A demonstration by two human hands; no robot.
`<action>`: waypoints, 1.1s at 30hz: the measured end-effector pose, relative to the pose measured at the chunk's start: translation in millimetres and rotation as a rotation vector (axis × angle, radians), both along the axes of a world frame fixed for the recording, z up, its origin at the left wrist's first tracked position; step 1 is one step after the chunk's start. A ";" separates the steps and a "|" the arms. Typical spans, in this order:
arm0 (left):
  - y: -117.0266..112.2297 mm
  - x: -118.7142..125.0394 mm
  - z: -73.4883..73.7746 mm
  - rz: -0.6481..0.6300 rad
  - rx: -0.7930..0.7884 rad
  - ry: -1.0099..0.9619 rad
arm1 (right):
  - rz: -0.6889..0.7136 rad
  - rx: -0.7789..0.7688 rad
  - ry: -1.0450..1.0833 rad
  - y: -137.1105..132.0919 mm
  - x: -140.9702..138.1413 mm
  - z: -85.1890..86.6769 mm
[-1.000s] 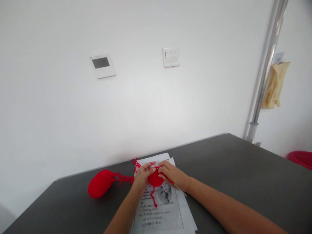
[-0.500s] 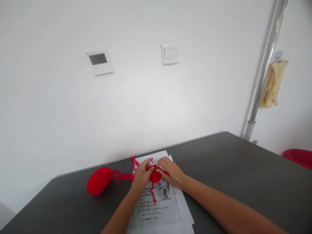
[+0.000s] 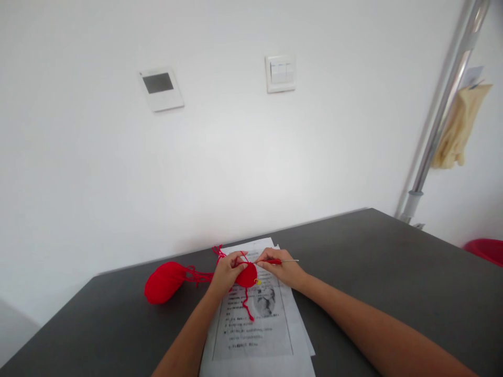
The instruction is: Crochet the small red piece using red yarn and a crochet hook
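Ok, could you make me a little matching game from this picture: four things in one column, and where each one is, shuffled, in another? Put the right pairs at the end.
Things
1. red-handled hook
2. red yarn ball
3. switch panel
4. round red piece

Places
A. mounted on the wall
B. pinched in the left hand
C. held in the right hand
D. on the dark table, left of the papers

Right pairs: 1-C, 2-D, 3-A, 4-B
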State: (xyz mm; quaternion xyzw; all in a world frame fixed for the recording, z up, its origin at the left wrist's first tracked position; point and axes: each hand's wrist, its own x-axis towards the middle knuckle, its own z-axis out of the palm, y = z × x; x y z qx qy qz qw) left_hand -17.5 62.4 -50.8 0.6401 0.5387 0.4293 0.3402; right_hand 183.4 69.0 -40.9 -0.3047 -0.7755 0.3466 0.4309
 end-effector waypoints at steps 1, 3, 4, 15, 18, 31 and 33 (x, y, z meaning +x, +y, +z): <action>0.3 -1.1 0.0 0.000 -0.004 -0.003 | 0.007 -0.001 -0.003 0.0 0.4 0.5; 0.3 -2.6 0.6 -0.003 -0.009 -0.010 | 0.025 -0.022 0.023 0.7 0.4 -0.2; 0.2 -2.9 1.0 -0.008 -0.014 -0.020 | 0.036 -0.053 0.055 1.4 0.1 -1.2; -10.8 -1.7 7.9 -0.164 -0.339 -0.441 | 0.084 -0.019 0.213 -5.1 -3.9 -5.1; -13.7 -0.1 10.4 -0.232 -0.413 -0.519 | 0.117 0.213 0.089 -6.5 -1.9 -6.8; -13.5 4.1 15.2 -0.114 -0.148 -0.222 | 0.105 0.188 0.053 -5.1 -1.6 -7.9; -12.4 4.8 14.5 -0.073 -0.051 -0.131 | 0.074 0.118 0.099 -5.4 -2.8 -8.7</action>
